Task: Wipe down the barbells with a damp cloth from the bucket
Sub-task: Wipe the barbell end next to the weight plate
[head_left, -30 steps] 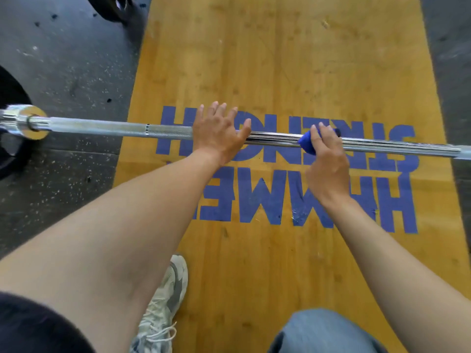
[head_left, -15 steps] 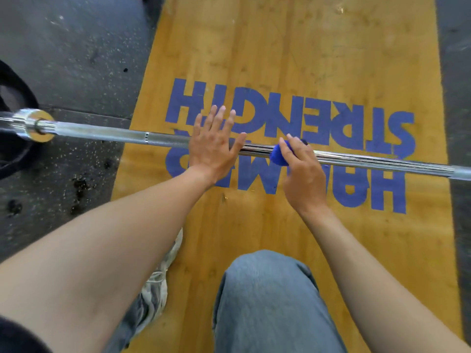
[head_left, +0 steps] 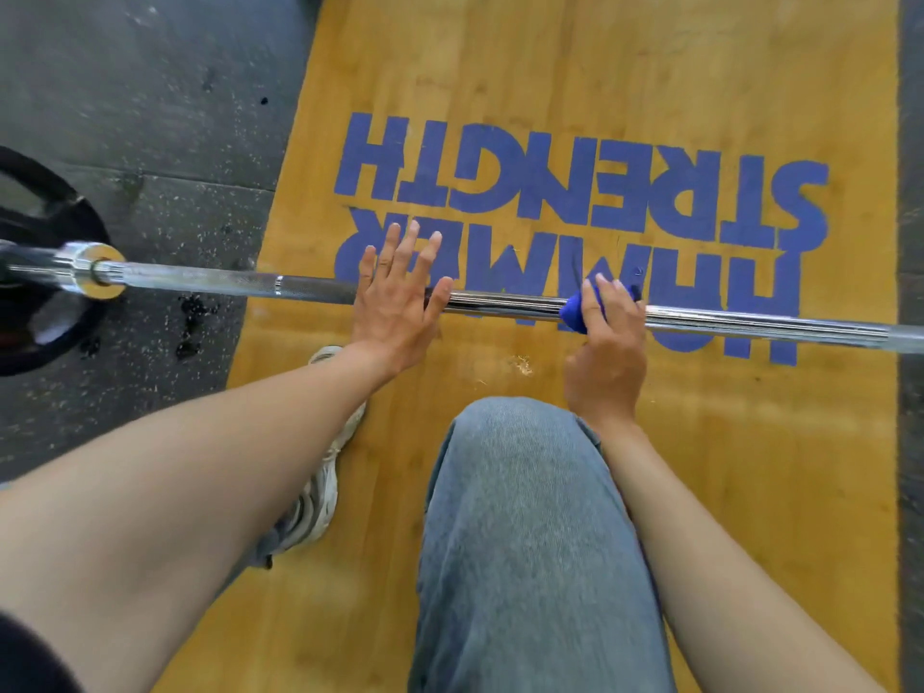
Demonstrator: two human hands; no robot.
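A steel barbell (head_left: 505,305) lies across a yellow wooden platform, running from the left edge to the right edge. My left hand (head_left: 397,305) rests flat on the shaft with straight fingers spread over it. To its right, my right hand (head_left: 607,337) grips a blue cloth (head_left: 575,317) wrapped round the shaft. Most of the cloth is hidden under my fingers. No bucket is in view.
A black weight plate (head_left: 35,337) sits on the barbell's left sleeve (head_left: 75,270) over dark speckled rubber flooring (head_left: 150,117). The platform (head_left: 550,67) carries blue lettering. My jeans-clad knee (head_left: 520,492) and a white shoe (head_left: 315,502) are just below the bar.
The view has shifted forward and my knee has come up under the bar. My right hand with the cloth has slid along the shaft, away from my left hand.
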